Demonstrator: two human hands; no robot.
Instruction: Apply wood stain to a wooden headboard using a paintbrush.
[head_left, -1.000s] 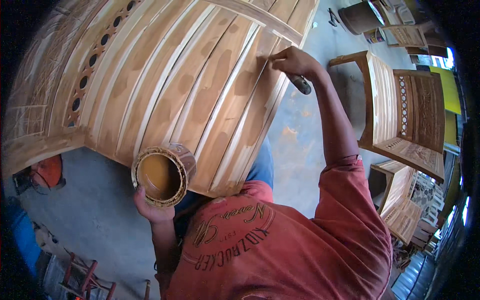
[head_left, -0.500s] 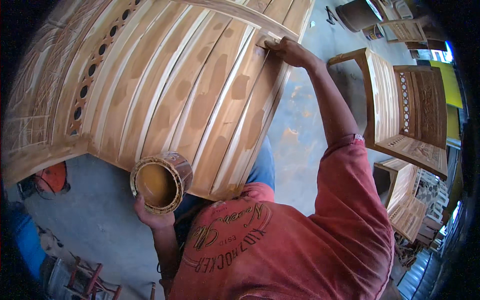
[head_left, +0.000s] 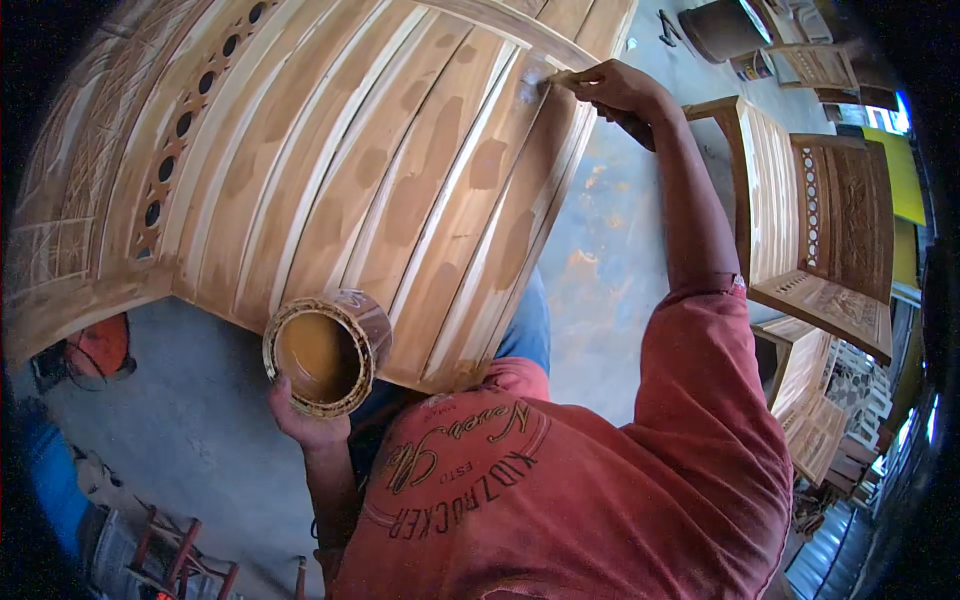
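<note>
In the head view my left hand (head_left: pixel 305 415) is closed on a round can (head_left: pixel 320 355) with amber-brown liquid inside and a crusted rim, held at the lower edge of a large slatted wooden piece (head_left: pixel 380 200). My right hand (head_left: pixel 620 95) grips a dark-handled tool, brush or scraper, I cannot tell which, its pale tip resting at the upper end of a slat near the piece's right edge. Darker patches mark several slats. A carved panel (head_left: pixel 70 150) with a strip of round cutouts forms the left part of the piece.
Two wooden chairs or benches (head_left: pixel 775 200) stand at the right on concrete floor (head_left: pixel 230 470). A dark bucket (head_left: pixel 720 35) is at the top right. A red object (head_left: pixel 100 350) lies under the piece's left end. A reddish wooden frame (head_left: pixel 180 555) is at the lower left.
My right hand has moved up and slightly right along the slat, toward the crossbar. The can dipped slightly and rose again in my left hand.
</note>
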